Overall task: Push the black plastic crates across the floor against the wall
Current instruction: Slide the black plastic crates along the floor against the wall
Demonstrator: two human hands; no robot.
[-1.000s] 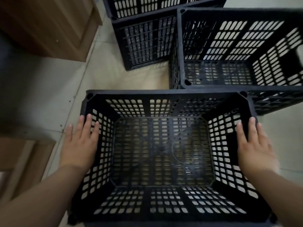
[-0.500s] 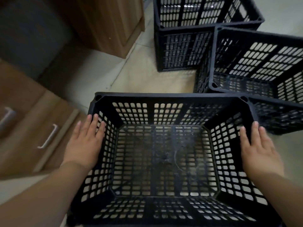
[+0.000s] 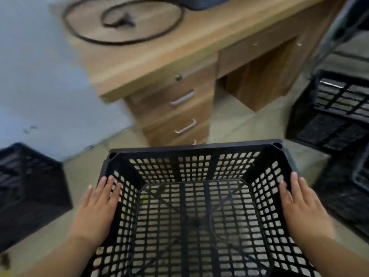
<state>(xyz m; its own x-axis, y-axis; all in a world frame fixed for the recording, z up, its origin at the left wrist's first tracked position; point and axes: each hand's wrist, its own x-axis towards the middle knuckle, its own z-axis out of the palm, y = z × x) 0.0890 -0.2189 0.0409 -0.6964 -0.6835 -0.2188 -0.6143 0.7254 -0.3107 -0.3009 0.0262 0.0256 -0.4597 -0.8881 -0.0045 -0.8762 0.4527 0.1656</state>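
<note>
Your left hand (image 3: 97, 208) and right hand (image 3: 303, 208) lie flat, fingers extended, pressed on the side rims of the black crate (image 3: 197, 150) on the floor (image 3: 235, 118), another crate (image 3: 30, 186) left, more crates (image 3: 335, 108) right, wooden bench (image 3: 169, 52) and wall (image 3: 40, 76) beyond.

Black lattice-patterned crate (image 3: 196, 196), wood-grain brown desk (image 3: 151, 54), pale blue-grey wall (image 3: 40, 76).

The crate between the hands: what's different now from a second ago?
The crate has swung left: it now faces the wooden desk and wall, with the other crates off to the right. Unchanged: left hand and right hand stay flat on its sides.
</note>
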